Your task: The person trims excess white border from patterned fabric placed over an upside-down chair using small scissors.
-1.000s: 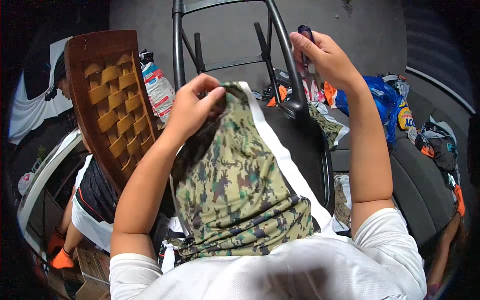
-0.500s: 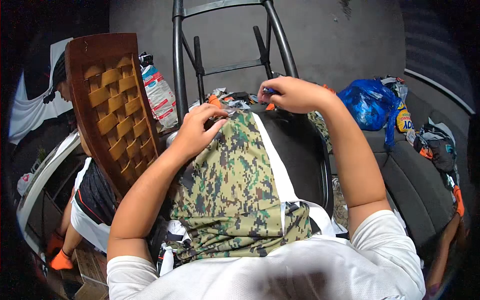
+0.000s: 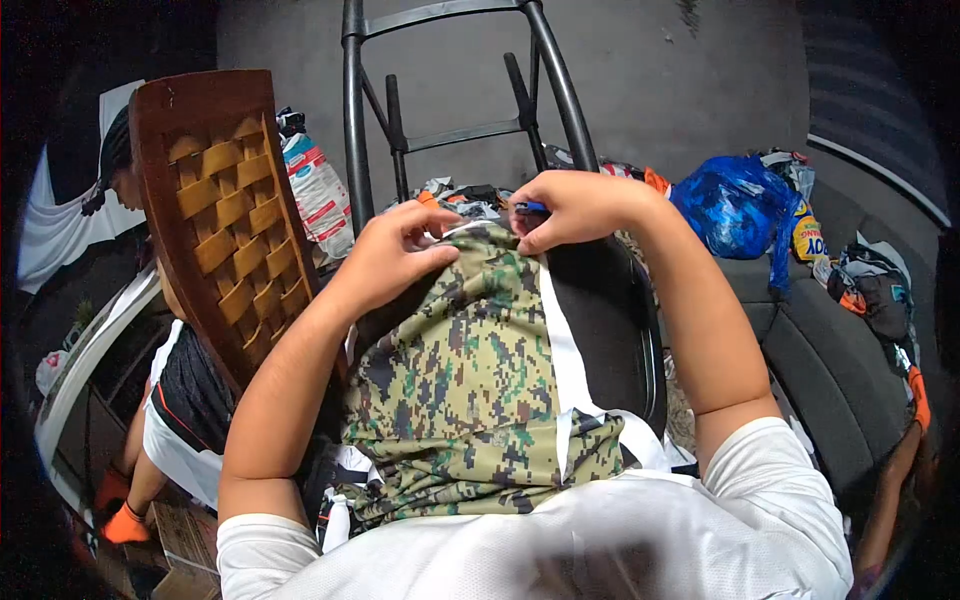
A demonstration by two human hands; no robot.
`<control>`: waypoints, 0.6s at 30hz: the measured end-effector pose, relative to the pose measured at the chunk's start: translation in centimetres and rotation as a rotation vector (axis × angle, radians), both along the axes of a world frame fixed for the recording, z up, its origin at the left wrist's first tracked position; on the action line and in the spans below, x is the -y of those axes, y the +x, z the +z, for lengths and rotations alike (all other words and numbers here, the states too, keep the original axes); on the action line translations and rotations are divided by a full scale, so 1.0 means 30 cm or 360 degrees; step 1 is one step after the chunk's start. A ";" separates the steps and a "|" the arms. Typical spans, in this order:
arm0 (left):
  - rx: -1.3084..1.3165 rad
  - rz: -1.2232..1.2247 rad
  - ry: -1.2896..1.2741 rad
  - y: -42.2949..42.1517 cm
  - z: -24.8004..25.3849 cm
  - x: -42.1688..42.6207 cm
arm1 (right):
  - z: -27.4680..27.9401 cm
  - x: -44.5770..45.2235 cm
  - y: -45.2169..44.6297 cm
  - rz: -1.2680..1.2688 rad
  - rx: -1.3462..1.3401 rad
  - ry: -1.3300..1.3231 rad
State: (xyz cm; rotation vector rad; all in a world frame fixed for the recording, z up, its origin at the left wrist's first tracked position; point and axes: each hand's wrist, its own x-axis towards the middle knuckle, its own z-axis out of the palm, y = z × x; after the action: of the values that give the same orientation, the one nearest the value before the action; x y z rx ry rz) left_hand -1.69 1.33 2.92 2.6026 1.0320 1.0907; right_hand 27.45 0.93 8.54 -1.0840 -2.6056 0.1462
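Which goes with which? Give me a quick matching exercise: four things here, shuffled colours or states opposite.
Column one:
1. Cloth
2. Plastic bag
3. Wooden chair back
4. Right hand

Column two:
A. Fitted with a woven yellow-brown panel
B. Gripping a dark-blue item
C. Camouflage-printed
D. Shiny blue

Pairs: 1-C, 2-D, 3-A, 4-B

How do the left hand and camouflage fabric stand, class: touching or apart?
Touching: in the head view, the left hand rests its thumb on the camouflage fabric.
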 end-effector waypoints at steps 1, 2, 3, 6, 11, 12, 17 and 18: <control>0.0028 0.0002 -0.0046 -0.009 0.007 -0.003 | 0.005 0.007 0.011 0.0028 -0.0020 -0.0008; 0.0026 0.0001 -0.0046 -0.019 0.010 -0.009 | 0.012 0.014 0.019 0.0028 -0.0022 -0.0008; -0.0091 0.0048 0.0059 -0.030 0.010 -0.019 | 0.019 0.023 0.026 -0.0046 -0.0015 -0.0012; -0.0431 0.0189 0.0376 -0.060 0.008 -0.045 | 0.038 0.038 0.039 -0.0263 0.0014 -0.0019; -0.0335 0.0116 0.0038 -0.078 0.047 -0.024 | 0.041 0.025 0.055 -0.0191 -0.0084 0.0049; -0.0303 0.0152 0.0069 -0.072 0.048 -0.029 | 0.042 0.019 0.053 -0.0191 -0.0085 0.0058; -0.0041 0.0657 0.0396 -0.006 0.073 -0.081 | 0.023 -0.019 0.032 -0.0257 -0.0271 0.0501; -0.0085 0.0667 0.0577 -0.008 0.064 -0.113 | 0.031 -0.028 0.038 -0.0265 -0.0356 0.0570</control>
State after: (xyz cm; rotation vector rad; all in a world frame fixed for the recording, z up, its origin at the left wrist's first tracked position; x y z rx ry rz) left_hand -1.94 4.74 4.84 2.7697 1.5767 1.4198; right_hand 28.59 1.76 9.48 -1.0762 -2.2217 -0.2170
